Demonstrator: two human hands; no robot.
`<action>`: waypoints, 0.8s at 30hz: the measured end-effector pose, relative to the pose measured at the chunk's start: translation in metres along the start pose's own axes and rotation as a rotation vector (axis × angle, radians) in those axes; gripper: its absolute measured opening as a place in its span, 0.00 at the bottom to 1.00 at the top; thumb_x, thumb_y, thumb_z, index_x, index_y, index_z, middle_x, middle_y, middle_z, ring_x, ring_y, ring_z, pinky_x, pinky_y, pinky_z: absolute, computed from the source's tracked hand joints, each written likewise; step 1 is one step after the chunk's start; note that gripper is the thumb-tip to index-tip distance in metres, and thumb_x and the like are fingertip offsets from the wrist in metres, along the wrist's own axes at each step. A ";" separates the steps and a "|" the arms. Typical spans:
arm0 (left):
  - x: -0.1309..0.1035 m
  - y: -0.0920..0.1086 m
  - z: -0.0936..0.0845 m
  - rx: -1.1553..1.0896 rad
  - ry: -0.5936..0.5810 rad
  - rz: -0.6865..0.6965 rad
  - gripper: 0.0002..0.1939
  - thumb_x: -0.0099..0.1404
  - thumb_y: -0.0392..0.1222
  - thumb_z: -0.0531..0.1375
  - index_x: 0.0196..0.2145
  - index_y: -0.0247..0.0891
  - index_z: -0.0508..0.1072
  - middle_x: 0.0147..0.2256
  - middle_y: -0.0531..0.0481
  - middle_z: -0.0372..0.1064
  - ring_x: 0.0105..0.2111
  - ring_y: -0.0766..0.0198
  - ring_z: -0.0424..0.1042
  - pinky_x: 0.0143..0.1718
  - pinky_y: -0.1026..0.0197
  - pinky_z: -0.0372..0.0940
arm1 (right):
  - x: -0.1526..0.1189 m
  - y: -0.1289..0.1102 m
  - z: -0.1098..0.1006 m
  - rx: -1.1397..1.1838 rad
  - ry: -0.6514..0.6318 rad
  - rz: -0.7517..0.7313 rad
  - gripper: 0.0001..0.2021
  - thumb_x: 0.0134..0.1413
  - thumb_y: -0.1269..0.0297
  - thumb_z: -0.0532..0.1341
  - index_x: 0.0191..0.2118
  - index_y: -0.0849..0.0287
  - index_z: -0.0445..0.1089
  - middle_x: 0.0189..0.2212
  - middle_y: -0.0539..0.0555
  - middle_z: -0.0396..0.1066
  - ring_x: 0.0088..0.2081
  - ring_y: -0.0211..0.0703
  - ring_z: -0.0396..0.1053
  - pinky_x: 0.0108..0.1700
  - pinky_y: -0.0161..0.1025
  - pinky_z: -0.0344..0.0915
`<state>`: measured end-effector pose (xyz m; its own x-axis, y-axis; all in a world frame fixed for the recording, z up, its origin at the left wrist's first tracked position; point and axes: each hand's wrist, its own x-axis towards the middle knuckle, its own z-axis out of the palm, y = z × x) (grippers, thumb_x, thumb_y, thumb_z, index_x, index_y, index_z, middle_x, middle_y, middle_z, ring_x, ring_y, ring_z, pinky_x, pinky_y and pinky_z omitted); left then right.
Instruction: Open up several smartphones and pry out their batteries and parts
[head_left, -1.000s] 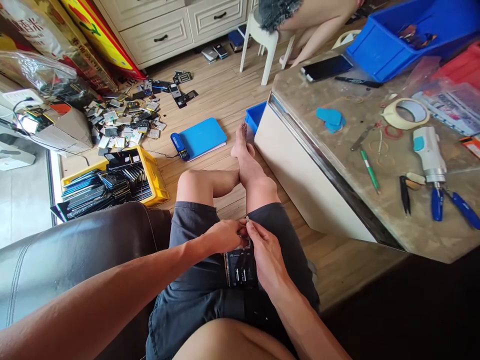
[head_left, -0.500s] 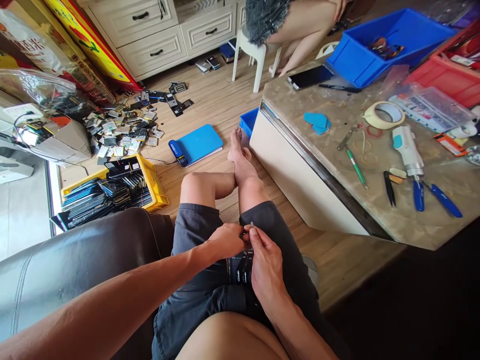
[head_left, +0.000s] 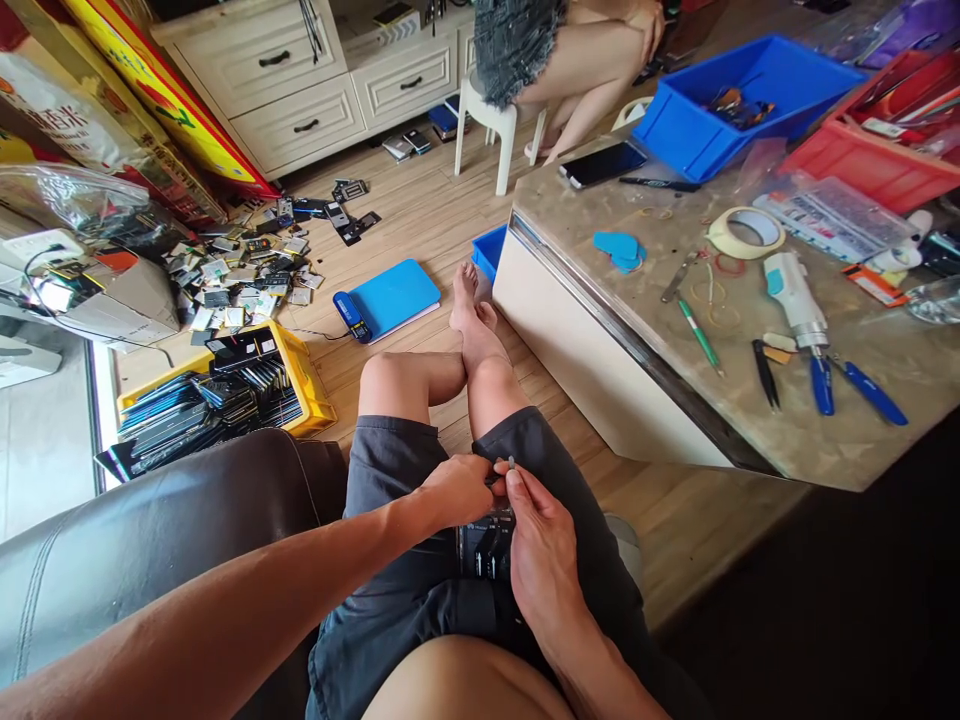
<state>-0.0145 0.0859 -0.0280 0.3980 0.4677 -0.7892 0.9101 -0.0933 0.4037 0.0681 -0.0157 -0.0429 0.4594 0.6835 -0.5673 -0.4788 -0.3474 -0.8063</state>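
Note:
Both hands meet above my lap. My left hand (head_left: 466, 488) is closed, its fingertips around something dark and mostly hidden. My right hand (head_left: 546, 545) is closed beside it, thumb and finger pinching a small greyish piece (head_left: 511, 463) whose kind I cannot make out. The two sets of fingertips nearly touch. Just below them a black, flat phone part (head_left: 484, 550) with white arrow marks rests on my dark shorts (head_left: 397, 490), partly covered by both hands.
To the right, a table (head_left: 600, 225) bears pliers (head_left: 874, 392), a tape roll (head_left: 746, 232), a blue bin (head_left: 675, 130) and a red bin (head_left: 847, 165). A yellow crate (head_left: 319, 412) of phone parts stands left, near loose batteries (head_left: 240, 270). Another person (head_left: 592, 70) sits beyond.
The view has shifted slightly, so the table and bins appear farther left. Both hands keep their closed grips above my lap, with the small piece still pinched in the right.

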 end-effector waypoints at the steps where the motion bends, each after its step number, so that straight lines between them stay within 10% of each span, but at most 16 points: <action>1: 0.000 0.000 0.000 -0.005 -0.001 0.002 0.18 0.64 0.50 0.63 0.46 0.39 0.80 0.46 0.36 0.81 0.47 0.45 0.80 0.42 0.56 0.72 | -0.001 -0.001 0.000 -0.004 -0.001 -0.004 0.22 0.54 0.45 0.69 0.42 0.60 0.83 0.31 0.55 0.77 0.33 0.44 0.71 0.38 0.39 0.70; 10: 0.006 -0.015 -0.006 -0.078 0.016 0.029 0.14 0.67 0.47 0.59 0.35 0.35 0.78 0.36 0.39 0.79 0.40 0.49 0.78 0.36 0.58 0.67 | -0.017 -0.023 0.002 -0.104 -0.113 -0.124 0.17 0.61 0.47 0.67 0.32 0.57 0.80 0.36 0.55 0.80 0.43 0.49 0.76 0.58 0.47 0.67; 16: -0.005 -0.028 -0.030 -0.259 0.046 0.209 0.11 0.65 0.49 0.61 0.34 0.38 0.75 0.29 0.55 0.70 0.30 0.63 0.68 0.29 0.64 0.58 | 0.014 -0.064 0.007 0.190 -0.173 -0.085 0.17 0.53 0.47 0.73 0.40 0.55 0.79 0.27 0.46 0.72 0.31 0.39 0.75 0.42 0.41 0.75; 24: -0.029 -0.052 -0.048 -0.790 0.251 0.488 0.15 0.67 0.52 0.64 0.37 0.37 0.73 0.34 0.53 0.69 0.36 0.63 0.67 0.40 0.63 0.64 | 0.058 -0.132 0.023 0.350 -0.211 -0.234 0.15 0.48 0.53 0.77 0.38 0.54 0.77 0.30 0.45 0.69 0.34 0.35 0.72 0.42 0.37 0.75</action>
<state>-0.0784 0.1192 -0.0042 0.5931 0.7168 -0.3667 0.2740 0.2486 0.9290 0.1408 0.0848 0.0339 0.4403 0.8457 -0.3015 -0.6209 0.0442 -0.7826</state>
